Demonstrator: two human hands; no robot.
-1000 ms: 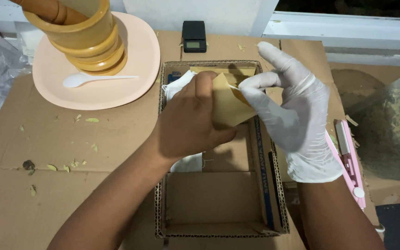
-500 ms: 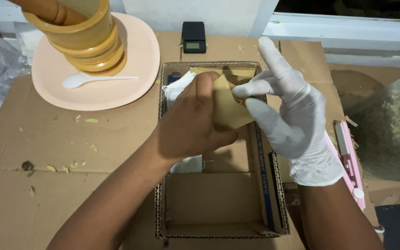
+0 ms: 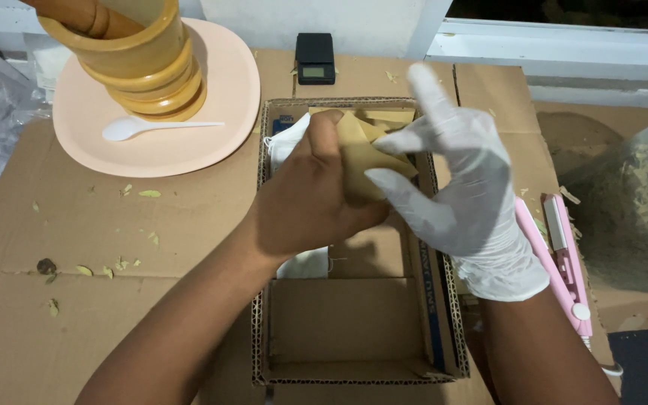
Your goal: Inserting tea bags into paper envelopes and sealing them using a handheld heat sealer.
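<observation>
My bare left hand (image 3: 309, 202) is closed around a small tan paper pouch (image 3: 365, 150), holding it over a shallow open cardboard box (image 3: 354, 367). My right hand (image 3: 455, 191) wears a white glove; its thumb and fingers pinch the pouch's right side while the index finger points up. White fabric or paper (image 3: 288, 142) lies in the box under my left hand and is mostly hidden.
A pink plate (image 3: 189, 142) at the back left carries a wooden mortar with pestle (image 3: 133, 56) and a white plastic spoon (image 3: 155, 127). A small black scale (image 3: 315, 58) sits behind the box. A pink handheld sealer (image 3: 564, 255) and a clear bag of dried plant bits (image 3: 639, 202) lie right.
My gloved right hand has shifted a little lower and left on the pouch, its fingers closing onto it. My left hand keeps its grip in about the same place.
</observation>
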